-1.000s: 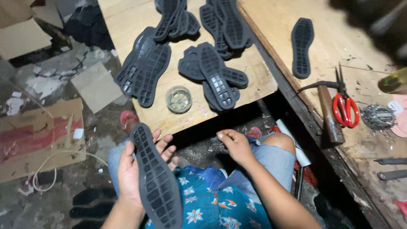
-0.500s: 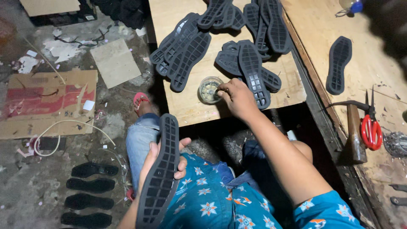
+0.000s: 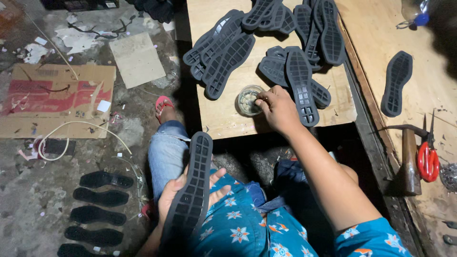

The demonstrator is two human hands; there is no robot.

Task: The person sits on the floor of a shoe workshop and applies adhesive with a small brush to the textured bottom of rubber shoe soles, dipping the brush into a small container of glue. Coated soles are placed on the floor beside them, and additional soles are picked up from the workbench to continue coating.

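Left hand (image 3: 190, 192) gripped a dark rubber sole (image 3: 190, 195) on the lap, right hand (image 3: 278, 109) had fingers pinched into the small round tin (image 3: 248, 100) near the table (image 3: 223, 119) edge; a nudge risked tipping it off.

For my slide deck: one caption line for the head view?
Left hand holds a dark shoe sole while right hand reaches into a small round tin.

Dim room, light pooled on low plywood board (image 3: 223, 119). Larger wooden bench (image 3: 381, 43) along board's right edge. Grey concrete floor (image 3: 28, 200), littered: flattened cardboard (image 3: 52, 102), paper scraps, white cord (image 3: 78, 126).
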